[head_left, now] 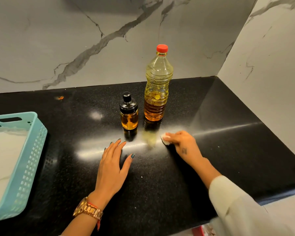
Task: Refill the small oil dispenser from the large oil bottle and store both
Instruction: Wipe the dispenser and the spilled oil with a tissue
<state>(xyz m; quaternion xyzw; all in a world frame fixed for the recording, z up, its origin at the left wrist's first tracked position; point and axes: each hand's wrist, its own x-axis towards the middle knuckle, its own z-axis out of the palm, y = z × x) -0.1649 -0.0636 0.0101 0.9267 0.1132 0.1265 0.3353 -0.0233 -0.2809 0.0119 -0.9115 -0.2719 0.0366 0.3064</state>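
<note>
The small oil dispenser, a glass jar with a black lid and spout, stands upright on the black counter with amber oil inside. Just to its right stands the large oil bottle, clear plastic with its red cap on, partly filled with oil. My left hand lies flat on the counter in front of the dispenser, fingers spread, holding nothing. My right hand presses a small white wad of tissue onto the counter just in front of the bottle.
A light blue plastic basket sits at the left edge of the counter. Marble walls rise behind and to the right, forming a corner. A small orange stain marks the counter near the back wall.
</note>
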